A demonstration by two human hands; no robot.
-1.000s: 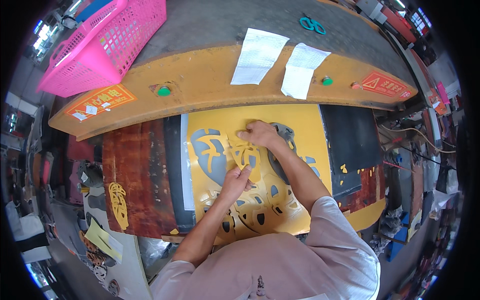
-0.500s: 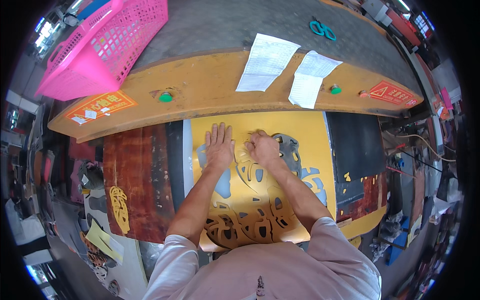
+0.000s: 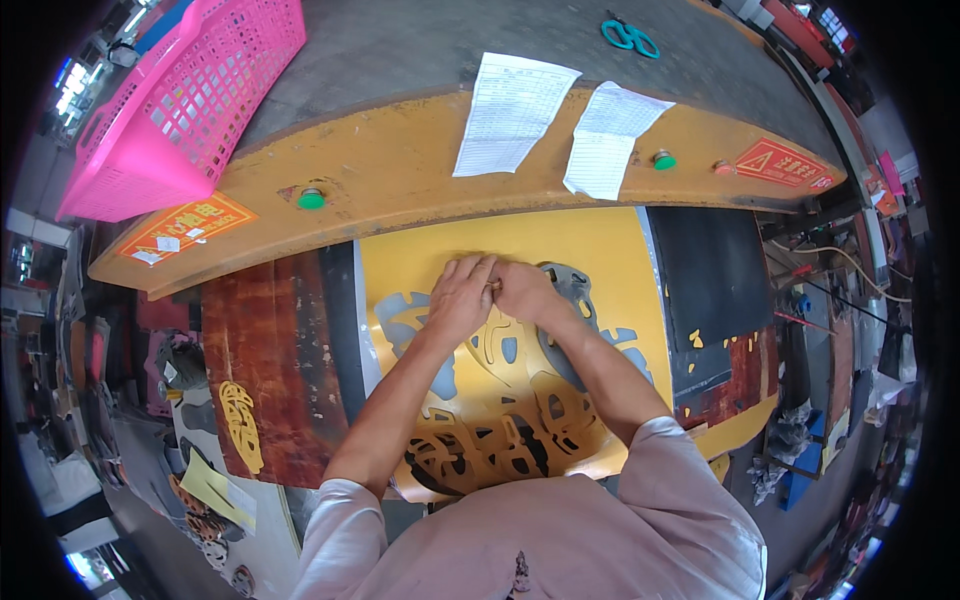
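Note:
A yellow sheet (image 3: 590, 232) lies on the work surface, with curved cut-outs across its middle and near part. My left hand (image 3: 465, 298) and my right hand (image 3: 524, 291) meet over its middle, fingers curled in and touching each other. Whatever the fingertips pinch between them is hidden. Just right of my right hand is a dark grey curved shape (image 3: 568, 283) with holes; I cannot tell whether it is a cut-out or a separate piece. Below the hands, the sheet's near part (image 3: 500, 440) is heavily cut through and hangs toward my body.
An orange machine beam (image 3: 400, 150) with green buttons spans the far side. Two paper sheets (image 3: 515, 115) hang over it. A pink basket (image 3: 180, 120) and teal-handled scissors (image 3: 630, 37) rest on top. Black sheet material (image 3: 710, 280) lies right; yellow scraps (image 3: 240, 425) lie left.
My left hand has left its flat place on the sheet and moved right to meet my right hand, its fingers now curled. My right hand stays near the same place.

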